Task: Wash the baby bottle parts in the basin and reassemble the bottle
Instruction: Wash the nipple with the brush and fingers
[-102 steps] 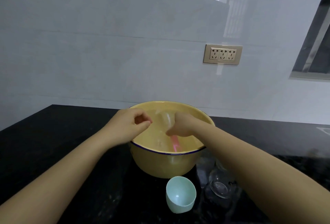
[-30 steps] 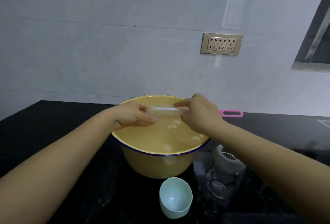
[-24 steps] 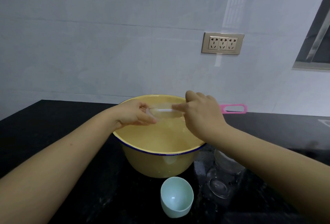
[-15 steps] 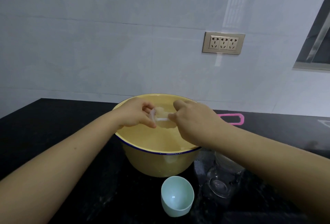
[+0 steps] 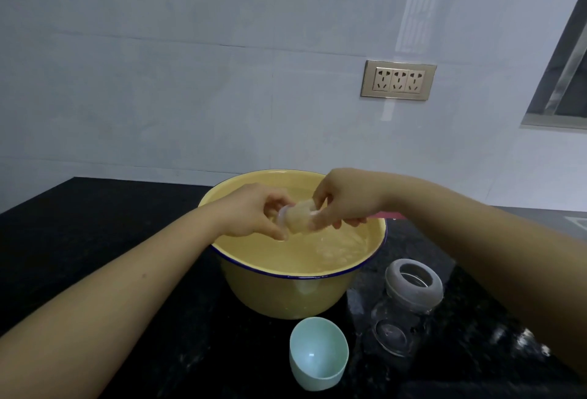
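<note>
Over the water in the yellow basin (image 5: 286, 275), my left hand (image 5: 254, 211) pinches the wide end of a clear bottle teat (image 5: 298, 220). My right hand (image 5: 347, 200) is curled against the teat's other end and grips a pink brush (image 5: 389, 215). Only the brush's handle shows, sticking out past the wrist. The clear glass bottle body (image 5: 400, 325) with a grey collar (image 5: 413, 284) stands on the counter right of the basin. A pale green cap (image 5: 317, 354) lies on its side in front of the basin.
The black counter (image 5: 95, 227) runs along a grey-white tiled wall. A gold socket panel (image 5: 398, 80) is on the wall at the right. A window frame (image 5: 565, 74) fills the far right edge.
Both hands have come closer together and dropped lower over the water. The brush has slid deeper toward the teat, so less of its pink handle shows.
</note>
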The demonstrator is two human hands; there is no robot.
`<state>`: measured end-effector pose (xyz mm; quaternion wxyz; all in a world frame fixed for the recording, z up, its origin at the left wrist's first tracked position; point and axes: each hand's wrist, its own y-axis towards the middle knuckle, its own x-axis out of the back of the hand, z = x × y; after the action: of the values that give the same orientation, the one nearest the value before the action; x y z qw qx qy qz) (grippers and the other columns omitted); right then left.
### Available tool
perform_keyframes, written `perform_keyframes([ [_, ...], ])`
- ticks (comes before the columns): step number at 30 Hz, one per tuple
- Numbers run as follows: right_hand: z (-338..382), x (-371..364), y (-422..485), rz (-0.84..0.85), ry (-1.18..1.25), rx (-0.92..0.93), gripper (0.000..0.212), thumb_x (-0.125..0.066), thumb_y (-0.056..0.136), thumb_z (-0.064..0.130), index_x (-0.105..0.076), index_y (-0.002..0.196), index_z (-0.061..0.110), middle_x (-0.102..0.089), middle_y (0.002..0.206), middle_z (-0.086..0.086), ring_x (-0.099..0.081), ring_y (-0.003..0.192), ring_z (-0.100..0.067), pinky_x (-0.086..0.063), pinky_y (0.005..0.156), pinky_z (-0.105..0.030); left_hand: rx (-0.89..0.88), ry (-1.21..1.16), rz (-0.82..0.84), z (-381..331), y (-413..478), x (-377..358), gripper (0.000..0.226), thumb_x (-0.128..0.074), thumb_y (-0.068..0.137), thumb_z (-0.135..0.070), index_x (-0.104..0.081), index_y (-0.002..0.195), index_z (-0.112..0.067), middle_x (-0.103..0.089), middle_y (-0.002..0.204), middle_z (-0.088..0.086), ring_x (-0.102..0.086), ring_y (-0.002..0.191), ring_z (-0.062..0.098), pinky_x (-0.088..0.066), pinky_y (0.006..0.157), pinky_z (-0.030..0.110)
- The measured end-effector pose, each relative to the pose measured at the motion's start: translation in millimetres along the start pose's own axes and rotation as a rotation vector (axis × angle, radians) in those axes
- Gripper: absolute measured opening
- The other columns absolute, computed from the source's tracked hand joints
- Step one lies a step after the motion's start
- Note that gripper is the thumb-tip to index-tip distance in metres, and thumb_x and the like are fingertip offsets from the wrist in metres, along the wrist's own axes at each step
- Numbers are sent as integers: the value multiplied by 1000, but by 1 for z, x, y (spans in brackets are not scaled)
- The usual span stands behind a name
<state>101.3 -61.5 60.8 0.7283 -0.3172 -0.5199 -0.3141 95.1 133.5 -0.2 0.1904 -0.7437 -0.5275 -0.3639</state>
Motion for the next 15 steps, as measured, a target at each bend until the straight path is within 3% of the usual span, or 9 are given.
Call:
perform_keyframes([
  [2, -8, -1, 1, -14, 142, -39, 26, -76, 74, 23, -64, 96, 16, -57, 56, -5, -44, 39, -11, -35, 43, -19, 14, -13, 3, -1, 0, 0, 43, -83, 68, -12, -66, 105, -26, -69, 101, -1, -64, 97, 15, -52, 90, 32],
  [4, -15, -2, 2, -16, 202, -22, 33, -76, 74, 18, -60, 102, 20, -65, 76, -16, -50, 42, -14, -38, 42, -19, 38, -8, 15, -3, 0, -1, 48, -83, 69, -13, -63, 112, -26, -67, 106, -1, -63, 100, 12, -51, 91, 26],
  [5, -17, -4, 2, -24, 182, 16, 32, -74, 77, 18, -59, 105, 20, -68, 84, -12, -55, 43, -13, -41, 44, -17, 39, -6, 25, -3, 0, -1, 50, -83, 69, -14, -62, 114, -25, -66, 106, -2, -62, 101, 12, -52, 92, 26],
  [8, -15, -8, 0, -79, -256, 147, 26, -58, 90, 25, -60, 116, 21, -64, 80, 6, -62, 64, -13, -42, 61, -20, 47, -7, 64, -3, 0, -2, 50, -83, 69, -16, -63, 115, -21, -66, 102, -2, -64, 99, 13, -53, 90, 27],
  [11, -13, -14, 1, -197, -735, 234, 28, -39, 99, 31, -58, 116, 20, -62, 97, -2, -60, 83, -26, -38, 66, -29, 41, -12, 73, 0, 2, -1, 45, -83, 69, -21, -64, 109, -22, -69, 99, 5, -66, 94, 18, -53, 88, 30],
  [13, -13, -19, 2, -221, -799, 251, 29, -34, 102, 30, -56, 113, 15, -49, 98, -6, -53, 68, -26, -36, 59, -32, 27, -20, 42, 2, 3, -1, 42, -84, 67, -27, -64, 104, -26, -69, 97, 12, -65, 93, 23, -52, 91, 41],
  [15, -12, -22, 2, -201, -819, 237, 26, -34, 101, 22, -54, 113, 11, -33, 92, -4, -30, 52, -16, -27, 48, -31, 22, -24, 25, 3, 2, -1, 38, -83, 68, -25, -63, 101, -28, -69, 95, 11, -65, 92, 23, -51, 91, 44],
])
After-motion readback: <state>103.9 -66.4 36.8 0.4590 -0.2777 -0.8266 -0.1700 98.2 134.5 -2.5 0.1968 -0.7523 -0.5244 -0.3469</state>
